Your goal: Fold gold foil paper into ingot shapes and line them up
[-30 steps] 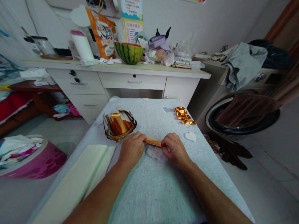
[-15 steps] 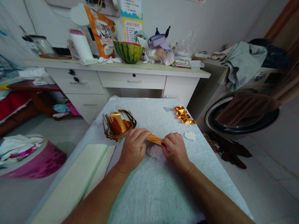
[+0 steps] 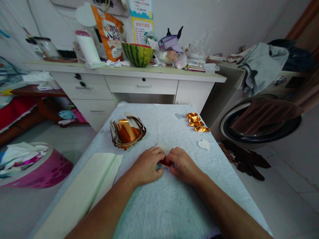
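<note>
My left hand (image 3: 149, 165) and my right hand (image 3: 183, 164) are close together over the middle of the table. Between their fingertips they pinch a small piece of gold foil paper (image 3: 165, 162), which looks dark reddish here and is mostly covered by the fingers. Several folded gold foil pieces (image 3: 197, 122) lie in a row at the table's far right. A stack of gold foil sheets (image 3: 128, 131), within a ring of curled dark-edged paper, sits at the far left. Nearer my left forearm lies a long folded pale paper (image 3: 82, 189).
A cloth with pale heart shapes covers the table (image 3: 159, 209). Behind stands a white desk (image 3: 142, 83) bearing a watermelon half (image 3: 138, 55) and an orange bag (image 3: 109, 36). A pink bin (image 3: 56, 166) is at left, a washing machine (image 3: 256, 122) at right.
Both hands have come together and slightly nearer to me. The gold foil strip, earlier stretched visibly between them, is now mostly hidden in the fingers.
</note>
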Tool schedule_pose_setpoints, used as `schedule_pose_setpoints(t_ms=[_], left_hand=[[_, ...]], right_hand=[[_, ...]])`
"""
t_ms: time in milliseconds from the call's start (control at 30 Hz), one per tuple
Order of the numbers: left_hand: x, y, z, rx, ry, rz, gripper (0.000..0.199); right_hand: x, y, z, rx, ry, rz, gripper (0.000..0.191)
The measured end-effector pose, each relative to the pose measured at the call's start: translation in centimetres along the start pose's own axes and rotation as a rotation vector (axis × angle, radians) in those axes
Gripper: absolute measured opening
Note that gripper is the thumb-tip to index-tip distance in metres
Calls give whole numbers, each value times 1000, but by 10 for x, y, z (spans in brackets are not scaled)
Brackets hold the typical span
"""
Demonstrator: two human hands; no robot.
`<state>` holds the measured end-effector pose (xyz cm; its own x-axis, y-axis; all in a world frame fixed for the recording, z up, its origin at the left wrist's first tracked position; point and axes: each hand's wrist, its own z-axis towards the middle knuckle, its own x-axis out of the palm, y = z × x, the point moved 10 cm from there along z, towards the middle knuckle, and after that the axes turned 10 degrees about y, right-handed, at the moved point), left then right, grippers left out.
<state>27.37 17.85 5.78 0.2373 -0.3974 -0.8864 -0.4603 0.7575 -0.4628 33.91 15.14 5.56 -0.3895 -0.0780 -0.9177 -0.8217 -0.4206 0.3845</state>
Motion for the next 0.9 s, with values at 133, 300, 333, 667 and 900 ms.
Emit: schedule_pose_setpoints(t_ms=[133, 300, 333, 667, 900], left_hand=[[2, 1, 2, 16, 24, -18, 7], [4, 3, 4, 24, 56, -22, 17], [5, 3, 4, 19, 57, -25, 17], [5, 15, 2, -70, 27, -97, 10], [4, 14, 3, -72, 57, -110, 9]], right_hand=[[-1, -7, -1, -4, -3, 140, 18], [-5, -14, -3, 35, 8, 188, 17], [-4, -15, -3, 41, 18, 194, 16], [-2, -19, -4, 58, 92, 281, 10], [-1, -22, -3, 89, 89, 332, 9]])
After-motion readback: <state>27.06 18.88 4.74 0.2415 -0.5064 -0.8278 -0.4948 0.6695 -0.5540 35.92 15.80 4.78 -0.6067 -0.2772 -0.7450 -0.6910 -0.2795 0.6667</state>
